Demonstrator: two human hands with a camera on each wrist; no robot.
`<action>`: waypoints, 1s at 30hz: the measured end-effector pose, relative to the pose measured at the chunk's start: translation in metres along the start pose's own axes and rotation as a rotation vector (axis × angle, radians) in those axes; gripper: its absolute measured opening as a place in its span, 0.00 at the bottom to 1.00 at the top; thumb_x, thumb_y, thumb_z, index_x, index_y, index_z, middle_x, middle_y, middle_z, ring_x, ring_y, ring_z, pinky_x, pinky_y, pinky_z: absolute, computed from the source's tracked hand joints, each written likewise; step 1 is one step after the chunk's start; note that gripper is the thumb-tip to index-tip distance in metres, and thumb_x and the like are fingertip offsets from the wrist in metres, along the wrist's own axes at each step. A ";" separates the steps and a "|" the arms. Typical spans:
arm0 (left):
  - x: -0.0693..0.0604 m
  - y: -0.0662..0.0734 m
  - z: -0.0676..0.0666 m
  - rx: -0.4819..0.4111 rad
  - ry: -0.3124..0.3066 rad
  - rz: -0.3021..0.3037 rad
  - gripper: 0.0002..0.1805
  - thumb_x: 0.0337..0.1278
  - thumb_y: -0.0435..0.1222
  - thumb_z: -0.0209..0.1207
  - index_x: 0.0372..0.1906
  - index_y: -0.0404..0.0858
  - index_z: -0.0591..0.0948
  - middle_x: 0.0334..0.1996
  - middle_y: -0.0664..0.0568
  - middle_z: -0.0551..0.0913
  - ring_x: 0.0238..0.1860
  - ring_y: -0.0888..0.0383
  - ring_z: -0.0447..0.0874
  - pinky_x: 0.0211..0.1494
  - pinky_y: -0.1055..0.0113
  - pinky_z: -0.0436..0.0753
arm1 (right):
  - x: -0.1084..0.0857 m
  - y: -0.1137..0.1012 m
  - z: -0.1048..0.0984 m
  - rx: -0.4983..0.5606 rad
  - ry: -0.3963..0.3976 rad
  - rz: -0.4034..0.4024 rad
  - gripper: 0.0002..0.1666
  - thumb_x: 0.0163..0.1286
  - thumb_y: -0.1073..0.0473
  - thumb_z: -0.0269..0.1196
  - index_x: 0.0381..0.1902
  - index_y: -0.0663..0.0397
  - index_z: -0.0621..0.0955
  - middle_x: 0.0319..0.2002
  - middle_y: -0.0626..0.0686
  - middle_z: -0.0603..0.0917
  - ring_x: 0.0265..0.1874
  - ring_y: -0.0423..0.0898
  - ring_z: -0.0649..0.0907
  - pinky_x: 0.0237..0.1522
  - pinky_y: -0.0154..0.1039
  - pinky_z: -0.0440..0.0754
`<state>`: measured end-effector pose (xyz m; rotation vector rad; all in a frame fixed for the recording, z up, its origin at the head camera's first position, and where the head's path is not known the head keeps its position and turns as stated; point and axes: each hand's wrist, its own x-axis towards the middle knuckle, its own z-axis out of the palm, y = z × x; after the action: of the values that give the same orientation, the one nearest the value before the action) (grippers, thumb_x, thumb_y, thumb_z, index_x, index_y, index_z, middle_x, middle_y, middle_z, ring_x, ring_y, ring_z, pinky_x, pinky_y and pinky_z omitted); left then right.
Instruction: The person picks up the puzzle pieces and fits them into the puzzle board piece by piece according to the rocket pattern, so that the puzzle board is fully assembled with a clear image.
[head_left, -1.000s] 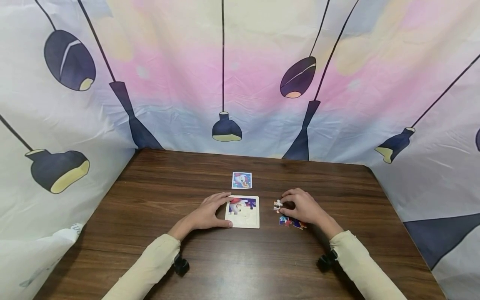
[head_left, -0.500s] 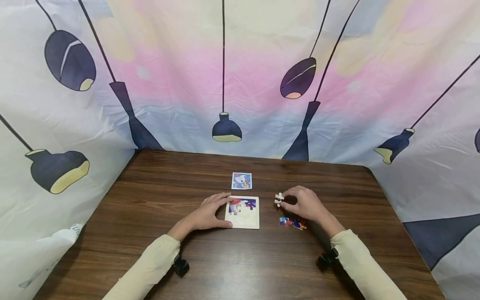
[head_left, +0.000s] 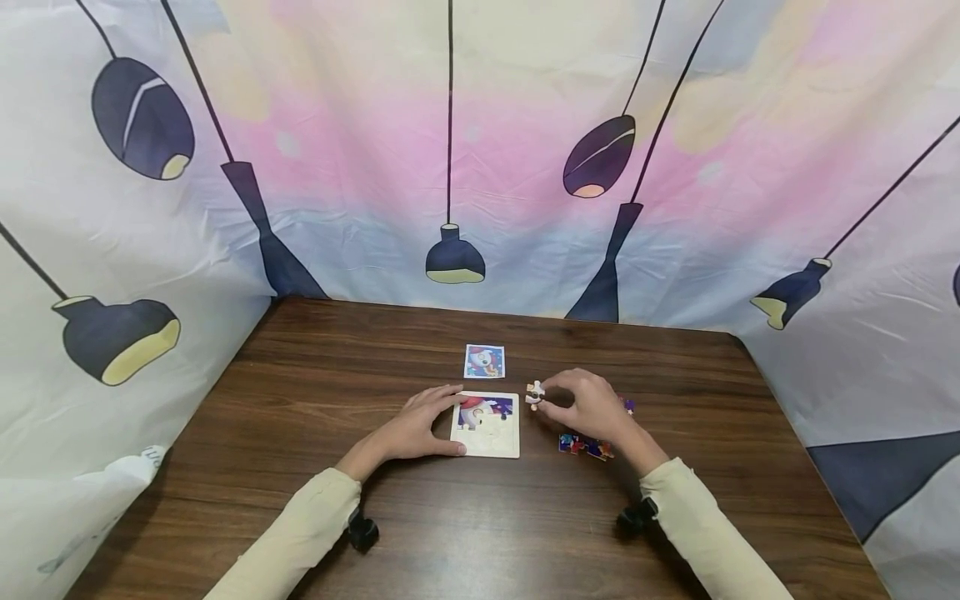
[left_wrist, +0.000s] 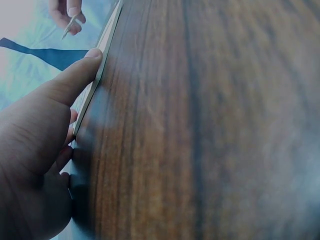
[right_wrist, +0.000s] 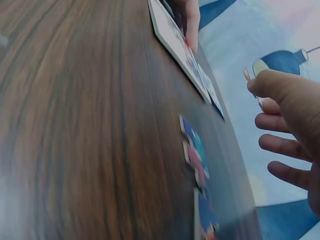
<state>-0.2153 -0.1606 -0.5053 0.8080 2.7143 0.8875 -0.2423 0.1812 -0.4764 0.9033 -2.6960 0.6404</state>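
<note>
A square puzzle tray lies on the table, its upper and left parts filled with picture pieces and its lower right part bare and pale. My left hand holds it by the left side, thumb at the near corner and fingers at the far one. To the right of the tray, my right hand pinches a white puzzle piece between thumb and fingertips. In the right wrist view that piece is seen edge-on, raised off the table; its other fingers are spread apart from it.
Loose puzzle pieces lie right of the tray, with a purple piece partly hidden behind my right hand. Beyond the tray is a small picture card. A patterned cloth hangs behind the wooden table.
My right hand has lifted the white piece and carried it left and slightly away, closer to the tray. A purple piece has come into view behind that hand. My left hand stays put.
</note>
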 end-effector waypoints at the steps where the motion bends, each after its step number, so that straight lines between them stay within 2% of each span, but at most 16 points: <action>1: 0.000 0.000 0.000 0.001 -0.001 0.000 0.50 0.54 0.62 0.70 0.77 0.44 0.67 0.79 0.48 0.60 0.80 0.43 0.52 0.78 0.36 0.50 | 0.001 -0.002 0.002 0.004 -0.002 -0.004 0.18 0.66 0.45 0.71 0.47 0.49 0.90 0.45 0.49 0.90 0.47 0.47 0.87 0.48 0.50 0.86; 18: -0.001 0.001 -0.002 0.010 -0.011 -0.007 0.50 0.54 0.62 0.69 0.78 0.44 0.67 0.80 0.48 0.59 0.80 0.43 0.50 0.78 0.36 0.50 | 0.013 -0.036 0.026 0.073 -0.037 -0.071 0.17 0.64 0.47 0.73 0.46 0.48 0.90 0.44 0.46 0.90 0.47 0.45 0.86 0.50 0.48 0.85; 30: 0.000 0.001 -0.002 0.003 -0.017 -0.006 0.50 0.55 0.62 0.69 0.78 0.44 0.66 0.80 0.49 0.59 0.80 0.43 0.50 0.78 0.36 0.50 | 0.019 -0.045 0.042 0.058 -0.101 -0.110 0.17 0.66 0.45 0.71 0.47 0.46 0.90 0.45 0.45 0.89 0.43 0.41 0.85 0.45 0.43 0.85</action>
<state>-0.2152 -0.1611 -0.5037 0.8044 2.7027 0.8717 -0.2331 0.1195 -0.4921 1.1189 -2.7046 0.6690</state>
